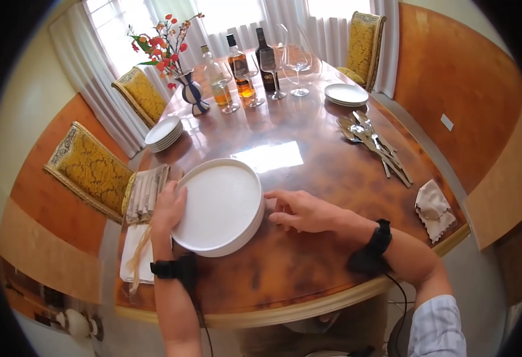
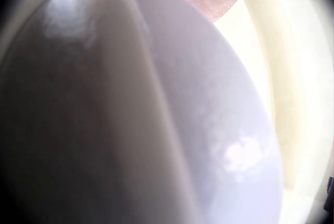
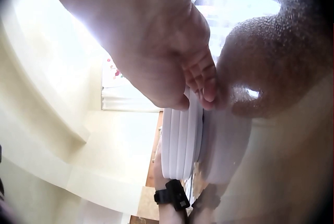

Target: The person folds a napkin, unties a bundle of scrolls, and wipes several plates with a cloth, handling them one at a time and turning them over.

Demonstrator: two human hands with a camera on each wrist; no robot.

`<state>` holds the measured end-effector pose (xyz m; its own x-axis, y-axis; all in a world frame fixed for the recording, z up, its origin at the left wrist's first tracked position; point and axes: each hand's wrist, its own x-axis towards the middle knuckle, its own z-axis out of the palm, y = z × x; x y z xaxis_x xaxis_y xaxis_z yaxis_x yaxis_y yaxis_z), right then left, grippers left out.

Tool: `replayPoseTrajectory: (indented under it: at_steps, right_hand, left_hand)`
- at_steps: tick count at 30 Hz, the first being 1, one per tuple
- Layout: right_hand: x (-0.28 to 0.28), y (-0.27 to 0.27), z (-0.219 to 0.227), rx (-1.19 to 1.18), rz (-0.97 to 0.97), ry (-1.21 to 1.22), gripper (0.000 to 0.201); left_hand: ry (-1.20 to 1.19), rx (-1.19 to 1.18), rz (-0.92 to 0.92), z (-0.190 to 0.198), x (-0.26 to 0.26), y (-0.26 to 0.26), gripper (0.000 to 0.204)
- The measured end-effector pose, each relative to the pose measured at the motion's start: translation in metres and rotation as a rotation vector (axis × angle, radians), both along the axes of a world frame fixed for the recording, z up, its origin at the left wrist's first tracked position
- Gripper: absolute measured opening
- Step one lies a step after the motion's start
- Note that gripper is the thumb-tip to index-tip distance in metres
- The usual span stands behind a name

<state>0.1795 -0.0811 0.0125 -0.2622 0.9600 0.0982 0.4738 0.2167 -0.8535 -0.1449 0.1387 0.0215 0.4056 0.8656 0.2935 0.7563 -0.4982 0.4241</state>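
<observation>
Flanking round plate stack (image 1: 220,205) with left hand (image 1: 170,206) nearer, touching its rim, grip unclear, and right hand (image 1: 304,210) half-open, empty, just beside.

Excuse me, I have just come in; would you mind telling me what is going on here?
A person is handling a stack of large white plates on a glossy wooden table. Their left hand rests against the stack's left side; their right hand is at its right side, fingers loosely bent, though whether they touch it is unclear. Wine glasses and bottles stand farther back, with cutlery piled to the right.
</observation>
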Motion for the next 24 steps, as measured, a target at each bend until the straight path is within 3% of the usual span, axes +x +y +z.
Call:
replayPoseTrajectory:
  at_steps: [17, 20, 23, 24]
  right_hand:
    - [0.003, 0.001, -0.009, 0.150, 0.017, -0.055, 0.051]
    - [0.002, 0.004, -0.016, 0.230, 0.017, -0.108, 0.062]
    - [-0.006, -0.008, -0.006, 0.153, -0.050, -0.012, 0.078]
    - [-0.006, -0.007, -0.013, 0.253, -0.049, -0.030, 0.082]
  left_hand:
    - [0.029, 0.031, 0.036, 0.000, 0.003, 0.001, 0.043]
    - [0.032, -0.038, 0.024, 0.003, 0.003, 0.001, 0.042]
    - [0.011, -0.065, 0.007, 0.007, 0.005, -0.004, 0.040]
    - [0.009, -0.061, 0.000, 0.006, 0.006, -0.003, 0.039]
